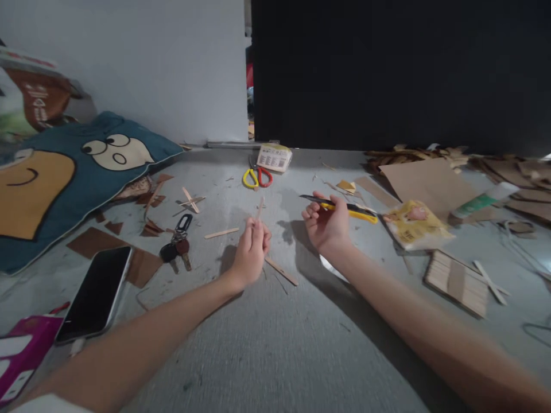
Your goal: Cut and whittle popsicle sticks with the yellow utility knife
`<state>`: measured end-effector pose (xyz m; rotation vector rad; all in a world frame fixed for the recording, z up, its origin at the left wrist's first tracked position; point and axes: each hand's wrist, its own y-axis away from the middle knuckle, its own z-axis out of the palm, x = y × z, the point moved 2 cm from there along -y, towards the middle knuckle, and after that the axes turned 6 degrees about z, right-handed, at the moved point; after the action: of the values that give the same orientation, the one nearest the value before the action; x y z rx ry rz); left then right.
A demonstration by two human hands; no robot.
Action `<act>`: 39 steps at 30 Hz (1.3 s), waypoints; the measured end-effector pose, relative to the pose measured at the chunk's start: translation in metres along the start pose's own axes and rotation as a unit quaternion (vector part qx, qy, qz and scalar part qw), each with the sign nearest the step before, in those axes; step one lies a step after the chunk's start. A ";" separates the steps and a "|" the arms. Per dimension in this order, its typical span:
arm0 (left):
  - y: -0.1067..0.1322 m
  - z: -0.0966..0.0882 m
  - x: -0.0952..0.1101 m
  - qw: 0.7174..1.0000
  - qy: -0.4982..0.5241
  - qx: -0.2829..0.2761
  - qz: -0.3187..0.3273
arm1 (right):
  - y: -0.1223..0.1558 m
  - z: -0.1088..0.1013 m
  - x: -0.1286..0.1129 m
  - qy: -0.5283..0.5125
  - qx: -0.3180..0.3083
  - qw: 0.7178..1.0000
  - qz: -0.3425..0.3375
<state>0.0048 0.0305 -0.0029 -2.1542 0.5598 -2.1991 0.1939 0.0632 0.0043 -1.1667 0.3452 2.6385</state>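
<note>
In the middle of the view, my left hand [252,246] is closed on a thin wooden stick [260,207], which points up and away from the fingers. To its right, my right hand [329,223] is wrapped around a yellow and black utility knife [350,211], its dark tip pointing left. A second wooden stick [281,271] lies on the surface just below my left hand, and another stick [221,233] rests to its left. Scissors [257,178] with one yellow and one red handle lie beyond the hands.
On the left are a blue cushion [167,146], a phone [97,292], keys [183,252] and crossed sticks [191,201]. A bundle of sticks [456,281], a yellow packet [415,223], a glue tube [486,201] and cardboard [430,178] sit on the right. A small box [274,158] stands behind.
</note>
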 end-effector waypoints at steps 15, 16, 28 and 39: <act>0.009 0.027 0.014 0.986 0.146 -0.053 -0.058 | 0.005 0.085 0.025 -0.133 -0.021 0.990 0.043; 0.010 0.027 0.014 0.987 0.140 -0.044 -0.059 | 0.005 0.088 0.028 -0.119 -0.024 0.992 0.036; -0.002 0.013 -0.004 0.991 0.113 -0.009 -0.074 | 0.021 0.054 -0.007 0.136 -0.036 0.969 -0.202; -0.014 0.002 -0.003 0.995 0.094 -0.006 -0.012 | 0.071 -0.053 -0.024 0.729 -0.223 0.526 -0.377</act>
<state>0.0104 0.0436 -0.0025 -1.9822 0.5579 -2.4344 0.2245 -0.0229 -0.0046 -2.5838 -0.5610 0.4570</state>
